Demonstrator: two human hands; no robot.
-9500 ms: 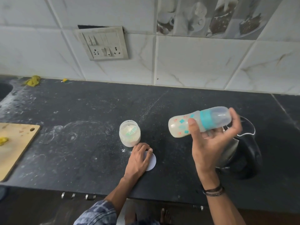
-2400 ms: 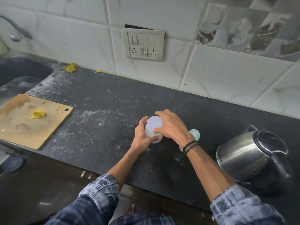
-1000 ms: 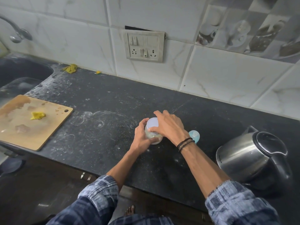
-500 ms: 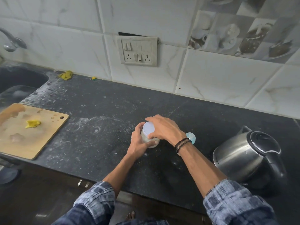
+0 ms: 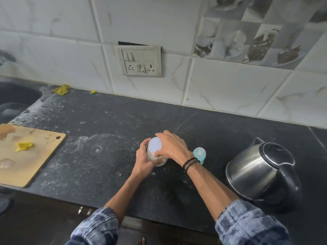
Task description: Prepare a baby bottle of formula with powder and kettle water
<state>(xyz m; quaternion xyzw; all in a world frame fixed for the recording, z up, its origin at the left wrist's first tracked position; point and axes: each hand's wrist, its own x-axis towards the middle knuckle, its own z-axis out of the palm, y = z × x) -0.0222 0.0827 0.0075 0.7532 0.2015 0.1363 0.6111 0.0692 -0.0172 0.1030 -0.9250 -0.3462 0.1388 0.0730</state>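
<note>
We steady the powder jar (image 5: 160,162) at the middle of the dark surface (image 5: 106,124) with our left hand (image 5: 142,160) wrapped round its side, while our right hand (image 5: 172,147) curls over the white lid (image 5: 154,145) from above, a hold that suits twisting the lid without the jar sliding. The baby bottle (image 5: 199,152), capped in blue, stands just beside the jar at its three o'clock, half hidden behind our right wrist, with the steel kettle (image 5: 254,174) further out toward four o'clock. A wooden cutting board (image 5: 30,156) lies well apart at nine o'clock, so only the bottle crowds the jar, and our right forearm could knock it.
</note>
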